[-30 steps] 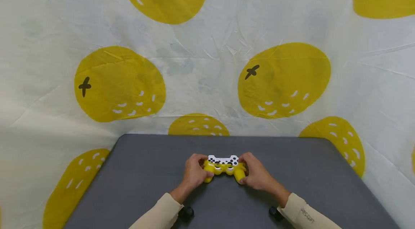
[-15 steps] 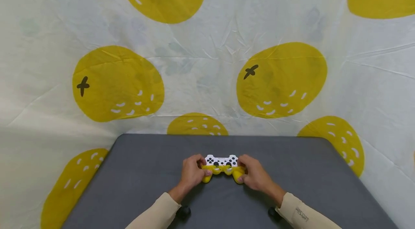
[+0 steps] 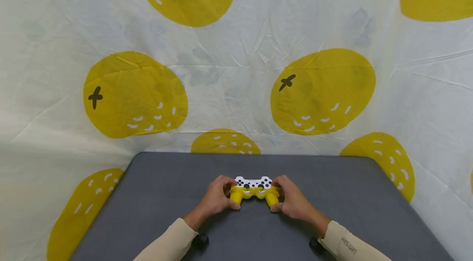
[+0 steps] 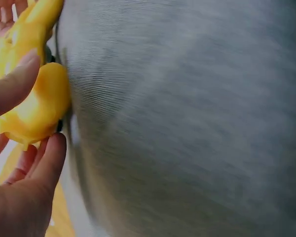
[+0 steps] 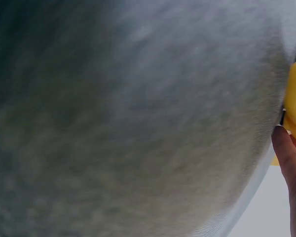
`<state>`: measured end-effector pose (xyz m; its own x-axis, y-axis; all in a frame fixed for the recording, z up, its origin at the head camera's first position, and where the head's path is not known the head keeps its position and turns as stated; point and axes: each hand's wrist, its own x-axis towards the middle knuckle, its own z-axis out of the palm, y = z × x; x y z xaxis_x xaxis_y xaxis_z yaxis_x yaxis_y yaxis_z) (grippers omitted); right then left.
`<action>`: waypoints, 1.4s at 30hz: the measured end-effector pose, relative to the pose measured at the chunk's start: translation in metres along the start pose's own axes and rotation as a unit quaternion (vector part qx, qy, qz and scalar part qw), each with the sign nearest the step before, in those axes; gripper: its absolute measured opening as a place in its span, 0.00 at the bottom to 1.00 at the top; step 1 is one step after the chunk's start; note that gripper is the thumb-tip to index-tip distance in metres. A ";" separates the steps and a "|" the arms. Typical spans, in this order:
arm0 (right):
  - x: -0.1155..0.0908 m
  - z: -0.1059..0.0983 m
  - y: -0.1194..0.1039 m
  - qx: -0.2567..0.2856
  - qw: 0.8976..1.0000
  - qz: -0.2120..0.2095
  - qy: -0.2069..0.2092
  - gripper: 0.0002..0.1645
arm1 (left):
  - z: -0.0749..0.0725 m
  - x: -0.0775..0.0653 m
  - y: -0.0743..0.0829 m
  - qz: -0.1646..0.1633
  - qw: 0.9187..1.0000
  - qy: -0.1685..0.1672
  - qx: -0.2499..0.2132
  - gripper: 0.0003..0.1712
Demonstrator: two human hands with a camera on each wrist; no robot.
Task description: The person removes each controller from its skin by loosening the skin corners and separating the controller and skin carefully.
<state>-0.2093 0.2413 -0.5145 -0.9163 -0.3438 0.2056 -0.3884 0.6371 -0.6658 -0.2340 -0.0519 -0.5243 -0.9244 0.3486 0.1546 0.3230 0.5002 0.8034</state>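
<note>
A game controller [image 3: 253, 182] with a white face and black buttons lies low over the table, between both hands. A yellow rubbery cover [image 3: 236, 197] wraps its lower half and both grips; the upper face is bare white. My left hand [image 3: 214, 197] holds the left side, fingers at the upper corner and thumb at the grip's lower end. In the left wrist view the thumb [image 4: 19, 84] overlaps the yellow cover, with fingertips at its edge. My right hand [image 3: 293, 199] holds the opposite side, thumb at the right grip's end. Its fingertips show at the cover's edge in the right wrist view.
The grey cloth-covered table [image 3: 177, 179] extends on every side of the hands. Behind it hangs a pale curtain [image 3: 229, 100] printed with large yellow fruit shapes. Black wrist devices [image 3: 200, 241] sit under both cuffs.
My left thumb has slid down to the left grip's end, and the left forearm has shifted outward. The right thumb sits slightly lower. The controller's white face tilted into fuller view, then back slightly.
</note>
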 end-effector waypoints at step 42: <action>-0.002 -0.002 0.005 0.019 0.999 -0.038 0.016 0.30 | 0.000 -0.005 0.002 0.080 0.995 0.026 0.060 0.34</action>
<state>-0.2092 0.2464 -0.5170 -0.8875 -0.3671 0.2784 -0.4528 0.5829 -0.6747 -0.2289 -0.0524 -0.5230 -0.8670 0.3917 0.3079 0.4867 0.5337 0.6916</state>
